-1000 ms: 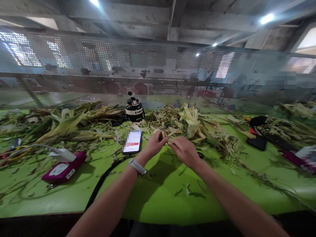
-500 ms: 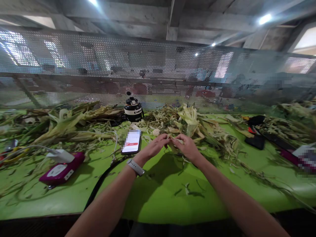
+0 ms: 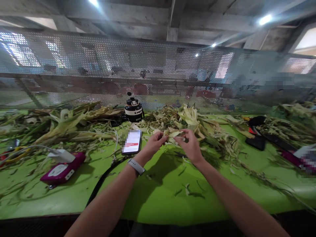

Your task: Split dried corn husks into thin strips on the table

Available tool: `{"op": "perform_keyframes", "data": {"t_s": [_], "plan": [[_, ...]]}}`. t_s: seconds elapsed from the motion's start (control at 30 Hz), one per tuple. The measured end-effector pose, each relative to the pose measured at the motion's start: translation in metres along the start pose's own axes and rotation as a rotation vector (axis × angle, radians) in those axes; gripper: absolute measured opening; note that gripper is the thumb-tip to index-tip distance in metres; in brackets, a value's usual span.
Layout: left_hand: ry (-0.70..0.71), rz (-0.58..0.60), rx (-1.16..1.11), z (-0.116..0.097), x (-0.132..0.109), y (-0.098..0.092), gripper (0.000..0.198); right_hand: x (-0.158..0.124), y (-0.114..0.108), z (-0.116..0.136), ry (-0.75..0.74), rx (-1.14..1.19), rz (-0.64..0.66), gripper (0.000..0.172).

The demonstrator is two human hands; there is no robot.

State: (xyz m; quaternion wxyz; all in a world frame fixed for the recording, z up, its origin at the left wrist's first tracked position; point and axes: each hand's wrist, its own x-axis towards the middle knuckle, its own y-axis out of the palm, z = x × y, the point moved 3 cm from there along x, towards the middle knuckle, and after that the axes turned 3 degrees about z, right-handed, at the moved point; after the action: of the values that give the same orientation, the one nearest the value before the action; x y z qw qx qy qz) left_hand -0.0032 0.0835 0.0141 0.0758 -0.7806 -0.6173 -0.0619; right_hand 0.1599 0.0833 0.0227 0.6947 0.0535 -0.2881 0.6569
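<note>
Both hands meet above the green table, in front of a pile of corn husks (image 3: 190,118). My left hand (image 3: 153,145), with a grey watch band (image 3: 136,166) on its wrist, pinches the left end of a pale corn husk strip (image 3: 174,134). Facing it, my right hand (image 3: 191,148) has thumb and fingers closed on the strip's right end. Part of the strip is hidden by the fingertips. Left of my left hand lies a lit phone (image 3: 132,141).
A black and white bottle (image 3: 133,110) stands behind the phone. At left, a white charger sits on a magenta power strip (image 3: 64,168) with cables. Husk piles (image 3: 61,121) line the back, below a perforated metal screen (image 3: 158,65). A black item (image 3: 255,141) lies at right.
My hands have moved slightly apart, the right one turning outward. A pale husk strip now shows between them, where the fingertips were close together before.
</note>
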Motion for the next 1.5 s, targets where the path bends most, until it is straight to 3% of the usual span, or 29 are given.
{"op": "perform_keyframes", "data": {"t_s": [0.1, 0.2, 0.3, 0.43, 0.63, 0.7, 0.87, 1.03, 1.13, 1.23, 1.33, 1.5], "plan": [[-0.021, -0.053, -0.014, 0.003, 0.001, -0.002, 0.031, -0.002, -0.003, 0.006, -0.150, -0.207, -0.077, 0.038], [-0.051, -0.074, -0.035, 0.006, 0.001, -0.002, 0.031, -0.005, -0.003, 0.012, -0.255, -0.267, -0.076, 0.036], [-0.045, -0.034, -0.048, 0.006, 0.000, 0.001, 0.032, -0.008, 0.002, 0.016, -0.334, -0.222, 0.029, 0.030], [-0.037, 0.030, -0.051, 0.005, -0.001, 0.006, 0.033, -0.007, 0.006, 0.015, -0.332, -0.080, 0.180, 0.021], [-0.032, 0.085, -0.091, 0.003, -0.004, 0.011, 0.038, -0.005, 0.003, 0.016, -0.367, 0.008, 0.093, 0.017], [-0.035, 0.113, -0.100, 0.004, -0.004, 0.012, 0.039, -0.006, 0.004, 0.016, -0.332, 0.051, 0.101, 0.016], [-0.052, 0.130, -0.148, 0.009, -0.003, 0.013, 0.038, -0.008, 0.009, 0.015, -0.055, 0.245, 0.246, 0.033], [-0.093, 0.086, -0.205, 0.012, -0.001, 0.009, 0.034, -0.007, 0.003, 0.020, -0.033, 0.358, 0.297, 0.031], [-0.114, 0.083, -0.231, 0.013, 0.000, 0.007, 0.037, -0.006, 0.001, 0.021, -0.137, 0.289, 0.314, 0.030], [-0.096, 0.097, -0.237, 0.014, 0.002, 0.007, 0.037, -0.006, 0.000, 0.024, -0.339, 0.061, 0.305, 0.030], [-0.092, 0.092, -0.267, 0.015, 0.002, 0.006, 0.040, -0.007, 0.004, 0.026, -0.511, -0.135, 0.375, 0.027], [-0.104, 0.123, -0.314, 0.016, 0.002, 0.007, 0.043, -0.007, 0.006, 0.026, -0.626, -0.203, 0.417, 0.020]]}}
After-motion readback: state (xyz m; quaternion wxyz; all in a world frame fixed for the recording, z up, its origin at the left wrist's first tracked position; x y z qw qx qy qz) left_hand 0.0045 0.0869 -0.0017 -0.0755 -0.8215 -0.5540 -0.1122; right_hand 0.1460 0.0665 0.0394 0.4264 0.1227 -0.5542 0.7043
